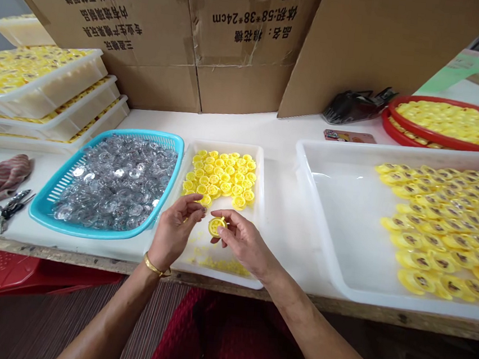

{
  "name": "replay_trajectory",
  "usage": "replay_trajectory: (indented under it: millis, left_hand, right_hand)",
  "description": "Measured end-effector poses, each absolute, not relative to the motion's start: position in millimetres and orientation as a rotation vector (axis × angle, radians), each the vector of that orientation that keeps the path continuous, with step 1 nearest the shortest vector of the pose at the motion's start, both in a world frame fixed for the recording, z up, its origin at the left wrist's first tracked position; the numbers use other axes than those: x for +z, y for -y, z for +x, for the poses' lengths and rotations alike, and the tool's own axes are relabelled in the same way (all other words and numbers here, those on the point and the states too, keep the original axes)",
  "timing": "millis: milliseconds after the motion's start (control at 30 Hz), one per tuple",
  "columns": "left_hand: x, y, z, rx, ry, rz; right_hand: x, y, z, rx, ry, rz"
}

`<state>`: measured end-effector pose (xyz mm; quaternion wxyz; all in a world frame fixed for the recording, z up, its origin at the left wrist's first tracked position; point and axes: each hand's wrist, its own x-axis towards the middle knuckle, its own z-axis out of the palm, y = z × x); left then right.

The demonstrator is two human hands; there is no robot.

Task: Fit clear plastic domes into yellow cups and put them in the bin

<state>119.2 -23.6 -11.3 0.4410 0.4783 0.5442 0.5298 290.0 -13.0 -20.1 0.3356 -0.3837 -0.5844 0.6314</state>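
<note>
My right hand (244, 239) pinches a round yellow plastic piece (217, 226) between thumb and fingers, its open face with small raised marks turned up. Close beside it, my left hand (180, 222) has thumb and fingertips pressed together; whatever they hold is too small to make out. Both hands are over a shallow white tray (262, 204). At its far end stand several yellow cup-like pieces (218, 174), and tiny yellow bits (223, 264) lie scattered at its near end. To the left, a blue basket (178, 156) is heaped with clear plastic discs (116, 182).
A large white tray (322, 238) on the right carries rows of yellow pieces with dark centres (441, 233). Stacked filled trays (80, 74) stand at left. Cardboard (239, 89) walls the back. Also there: red trays (392, 112), a phone (349, 136), keys (10, 208), a striped cloth (4, 179).
</note>
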Motion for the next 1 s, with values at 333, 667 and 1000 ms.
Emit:
replay_trajectory:
  millis: [333, 667, 1000]
  left_hand:
    - [-2.9, 40.5, 133.8, 1.215, -1.433, 1.113]
    - [-13.8, 34.4, 138.1, 1.184, -1.405, 1.177]
    - [-11.1, 30.2, 139.2, 1.126, -1.376, 1.128]
  right_hand:
    - [-20.5, 12.1, 289.8, 1.627, 1.456, -0.953]
    - [-26.7, 16.0, 285.8, 1.588, 1.503, -1.007]
    - [-30.9, 15.0, 285.6, 1.564, 1.521, -1.014]
